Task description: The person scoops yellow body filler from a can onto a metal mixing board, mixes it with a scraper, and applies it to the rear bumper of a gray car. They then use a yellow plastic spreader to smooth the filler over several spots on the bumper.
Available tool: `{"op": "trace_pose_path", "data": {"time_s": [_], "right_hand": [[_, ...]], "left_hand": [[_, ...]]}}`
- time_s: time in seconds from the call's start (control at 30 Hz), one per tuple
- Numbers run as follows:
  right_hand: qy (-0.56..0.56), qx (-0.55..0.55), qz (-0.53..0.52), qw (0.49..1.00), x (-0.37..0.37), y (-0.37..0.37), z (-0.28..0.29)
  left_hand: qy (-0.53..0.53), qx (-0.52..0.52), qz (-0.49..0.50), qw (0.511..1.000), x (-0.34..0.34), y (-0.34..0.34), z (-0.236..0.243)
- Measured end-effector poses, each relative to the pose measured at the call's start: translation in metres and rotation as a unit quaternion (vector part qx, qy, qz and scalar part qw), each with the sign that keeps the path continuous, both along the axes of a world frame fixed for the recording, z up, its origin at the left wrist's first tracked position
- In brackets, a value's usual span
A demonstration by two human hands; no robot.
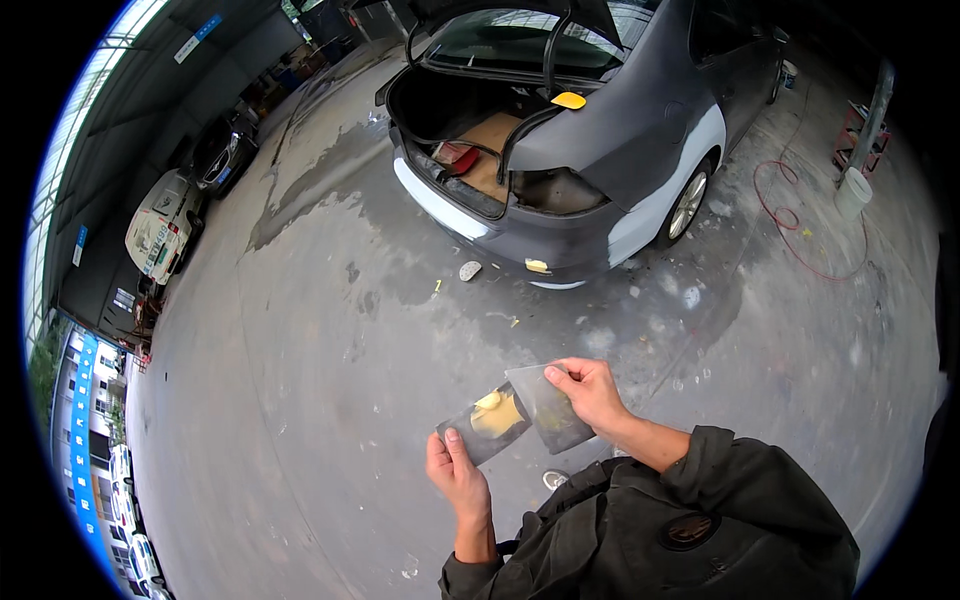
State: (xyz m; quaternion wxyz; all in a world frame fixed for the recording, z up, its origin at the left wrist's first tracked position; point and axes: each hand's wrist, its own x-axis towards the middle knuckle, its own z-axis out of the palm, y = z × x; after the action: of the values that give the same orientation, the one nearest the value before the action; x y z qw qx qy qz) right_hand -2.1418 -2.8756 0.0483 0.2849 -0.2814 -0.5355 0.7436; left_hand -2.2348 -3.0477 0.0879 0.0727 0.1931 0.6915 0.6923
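Observation:
Low in the head view, my left hand (458,470) grips a thin grey plate (462,435) by its lower left edge; pale yellow paste (495,414) is heaped and smeared on it. My right hand (588,400) pinches a second flat grey plate (550,420), thumb on its face, with faint yellowish smudges on it. The two plates are side by side, nearly touching. Beyond them stands a grey car (570,160), its boot open, a rear light cavity bare, with light grey patches, a yellow patch (537,267) on the bumper and a yellow object (568,100) near the boot edge.
Concrete floor (300,430) surrounds me. At right lie a red hose (785,218), a bucket (852,195) and a red stand (870,150) by a post. A white vehicle (155,220) and dark car (215,150) stand far left. A pale object (470,270) lies near the bumper.

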Motion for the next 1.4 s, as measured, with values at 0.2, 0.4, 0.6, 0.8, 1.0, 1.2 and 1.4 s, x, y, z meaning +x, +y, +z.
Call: {"op": "trace_pose_path", "data": {"time_s": [0.2, 0.4, 0.6, 0.8, 1.0, 1.2, 1.4], "right_hand": [[-0.002, -0.07, -0.003, 0.998, -0.005, -0.016, 0.004], [0.022, -0.173, -0.02, 0.984, -0.007, -0.009, 0.016], [0.177, 0.013, -0.024, 0.984, -0.004, 0.023, 0.043], [0.047, 0.091, 0.283, 0.954, 0.012, 0.03, 0.026], [0.015, 0.612, 0.029, 0.79, 0.01, 0.006, 0.04], [0.065, 0.686, 0.021, 0.724, 0.024, -0.042, 0.043], [0.061, 0.678, -0.029, 0.732, 0.013, -0.038, 0.049]], "left_hand": [[-0.022, -0.044, -0.019, 0.999, 0.026, 0.016, -0.001], [0.092, -0.195, -0.059, 0.975, 0.041, 0.016, 0.0], [0.145, -0.222, -0.039, 0.963, 0.026, 0.006, 0.013], [0.039, -0.052, -0.004, 0.998, 0.005, -0.002, 0.005], [0.028, -0.077, 0.026, 0.996, 0.005, -0.008, 0.005], [-0.012, -0.032, 0.049, 0.998, 0.006, -0.003, -0.002], [-0.002, -0.01, 0.065, 0.998, 0.011, 0.001, -0.006]]}}
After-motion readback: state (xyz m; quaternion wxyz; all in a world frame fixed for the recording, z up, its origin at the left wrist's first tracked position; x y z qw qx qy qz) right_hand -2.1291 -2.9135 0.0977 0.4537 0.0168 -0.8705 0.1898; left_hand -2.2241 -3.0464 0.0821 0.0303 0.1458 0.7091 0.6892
